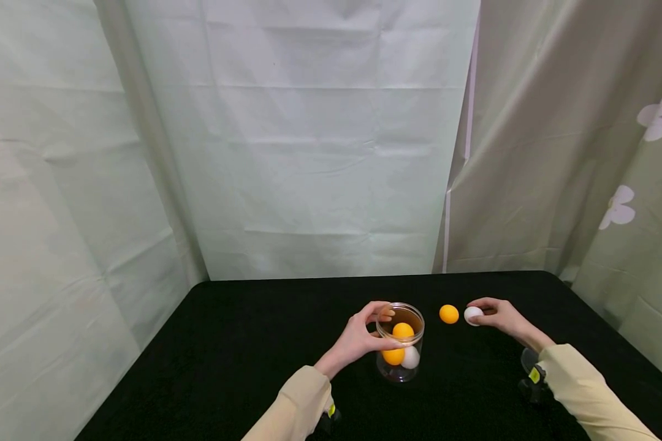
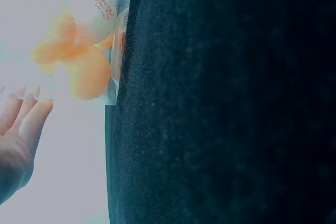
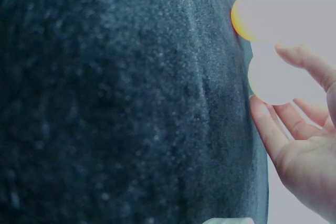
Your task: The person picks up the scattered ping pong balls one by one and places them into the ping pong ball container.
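Observation:
A clear jar (image 1: 399, 374) stands upright on the black table, open at the top. My left hand (image 1: 357, 338) grips it near the rim, thumb at the front and fingers at the far side. Inside lie orange ping-pong balls (image 1: 403, 331) and a white one (image 1: 410, 358); in the left wrist view this white ball (image 2: 97, 19) bears red print. To the right of the jar, my right hand (image 1: 501, 316) pinches another white ping-pong ball (image 1: 472, 315) between thumb and fingers, low over the table. Just left of that ball sits a loose orange ping-pong ball (image 1: 449, 314).
The black-covered table (image 1: 243, 343) has rounded far corners. Pale curtains (image 1: 320, 153) hang behind it and at both sides, with flower shapes (image 1: 618, 208) on the right one. Glare washes out much of the left wrist view.

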